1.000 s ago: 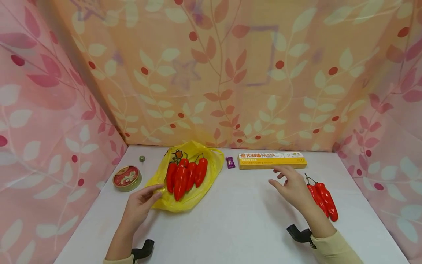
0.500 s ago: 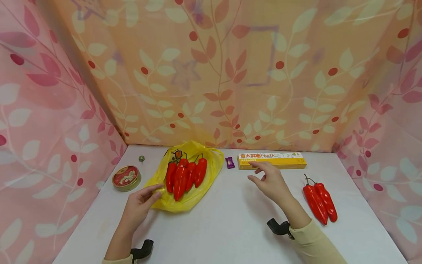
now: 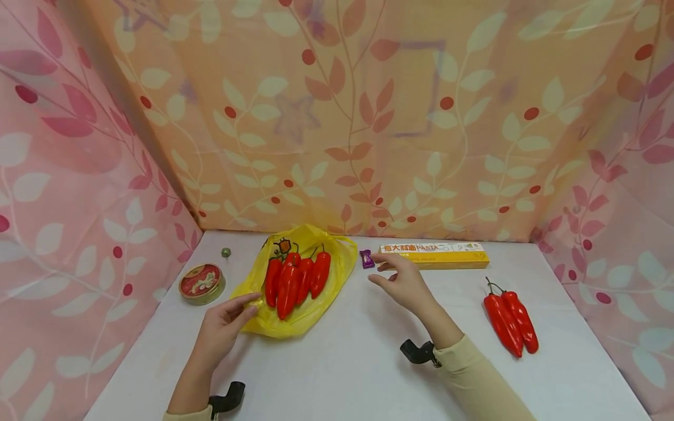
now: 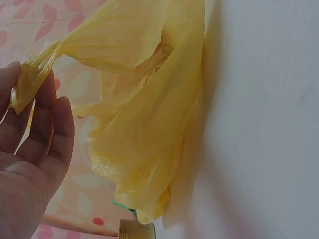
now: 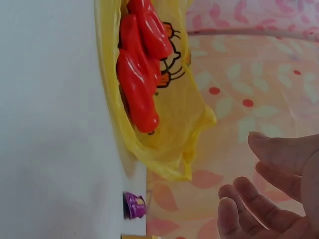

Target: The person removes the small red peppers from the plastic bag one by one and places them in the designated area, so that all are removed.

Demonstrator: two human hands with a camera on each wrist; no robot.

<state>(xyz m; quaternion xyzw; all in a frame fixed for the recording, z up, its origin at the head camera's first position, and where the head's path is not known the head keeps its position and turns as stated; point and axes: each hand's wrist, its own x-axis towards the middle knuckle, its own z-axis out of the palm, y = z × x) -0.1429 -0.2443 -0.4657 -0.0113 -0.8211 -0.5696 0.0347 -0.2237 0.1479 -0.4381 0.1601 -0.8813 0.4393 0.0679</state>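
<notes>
A yellow plastic bag (image 3: 321,313) lies opened out on the white table, with several red chili peppers (image 3: 288,292) on it. My left hand (image 3: 223,324) pinches the bag's near left edge between thumb and fingers; the left wrist view shows the gathered plastic (image 4: 32,74) in that pinch. Above the table, my right hand (image 3: 405,283) holds nothing, its fingers loosely bent and apart from the thumb. Closest to its fingertips are a small purple wrapped candy (image 3: 367,259) and the left end of a yellow and white pasta box (image 3: 447,257).
Two more red peppers (image 3: 511,321) lie on the right side of the table. On the left stand a round red and gold tin (image 3: 202,283) and a tiny green ball (image 3: 226,252). Patterned cloth walls (image 3: 337,117) enclose the back and sides.
My right hand has moved left, from beside the two right-hand peppers, past the pasta box's front to near the candy. The left hand and bag have stayed in place.
</notes>
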